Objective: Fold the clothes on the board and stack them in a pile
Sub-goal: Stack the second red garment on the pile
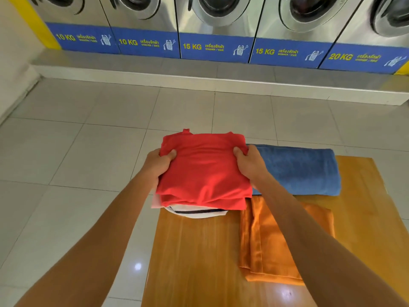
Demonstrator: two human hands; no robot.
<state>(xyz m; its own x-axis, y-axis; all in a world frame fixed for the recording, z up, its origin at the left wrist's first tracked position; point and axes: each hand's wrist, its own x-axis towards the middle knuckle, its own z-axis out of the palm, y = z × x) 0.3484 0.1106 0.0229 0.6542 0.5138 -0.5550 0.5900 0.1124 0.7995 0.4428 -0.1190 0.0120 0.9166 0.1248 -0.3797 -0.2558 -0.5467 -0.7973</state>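
Both grips, left hand [160, 162] & right hand [249, 163], pinch folded red shirt [204, 171] over white garment [197, 212] at wooden board [199, 251] far-left corner; uneven release could skew pile, tipping off edge.

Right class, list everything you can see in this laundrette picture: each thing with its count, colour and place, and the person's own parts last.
Folded garment: one, red, held over the board's far left corner.
Folded clothes: white with a dark stripe, plus a pink edge, under the red garment.
Towel: one, blue, folded, board's far right.
Cloth: one, orange, folded, board's middle.
Board: one, orange-brown wood.
Washing machines: five, steel with blue labels, back wall.
Floor: pale tiles.
Left hand: grips the red garment's left edge.
Right hand: grips its right edge.
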